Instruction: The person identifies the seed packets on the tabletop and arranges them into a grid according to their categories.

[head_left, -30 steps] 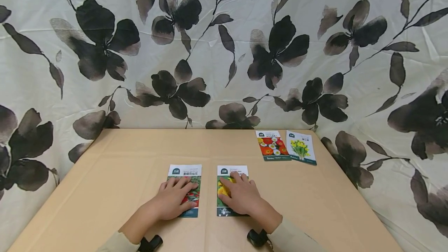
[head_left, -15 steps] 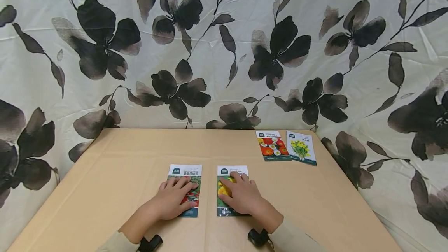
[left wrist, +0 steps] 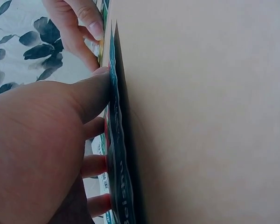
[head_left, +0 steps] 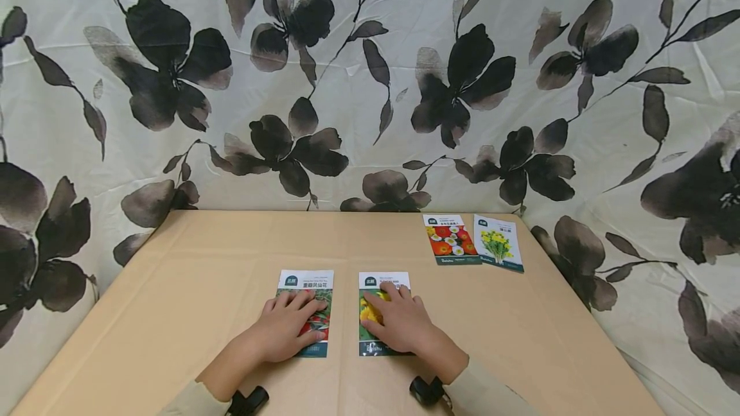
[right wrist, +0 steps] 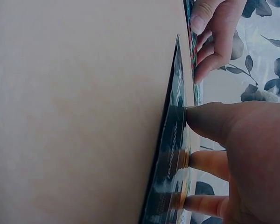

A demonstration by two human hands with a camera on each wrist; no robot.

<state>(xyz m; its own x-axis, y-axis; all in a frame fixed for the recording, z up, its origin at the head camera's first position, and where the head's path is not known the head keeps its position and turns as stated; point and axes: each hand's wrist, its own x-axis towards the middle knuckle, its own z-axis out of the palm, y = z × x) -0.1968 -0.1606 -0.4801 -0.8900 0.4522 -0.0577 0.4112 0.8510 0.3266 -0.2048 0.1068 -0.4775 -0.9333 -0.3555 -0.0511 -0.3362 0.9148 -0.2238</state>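
Note:
Two seed packets lie side by side on the tan table, a narrow gap between them. My left hand [head_left: 287, 329] rests with spread fingers on the left seed packet [head_left: 306, 280], which has red flowers and a dark green lower band. On the right seed packet [head_left: 370, 342], printed with yellow flowers, rests my right hand [head_left: 401, 321], its fingers spread too. Both wrist views show fingertips touching the packets' faces from above, with nothing gripped. The near edge of the left packet [left wrist: 119, 154] stands slightly off the table, as does that of the right packet [right wrist: 165, 158].
Two more seed packets lie at the table's back right: one with red and white flowers [head_left: 451, 242], one white with yellow flowers [head_left: 497, 242], their edges meeting. Behind the table [head_left: 202, 287] hangs a floral cloth [head_left: 370, 95]. A black wrist camera [head_left: 426, 391] sits below my right hand.

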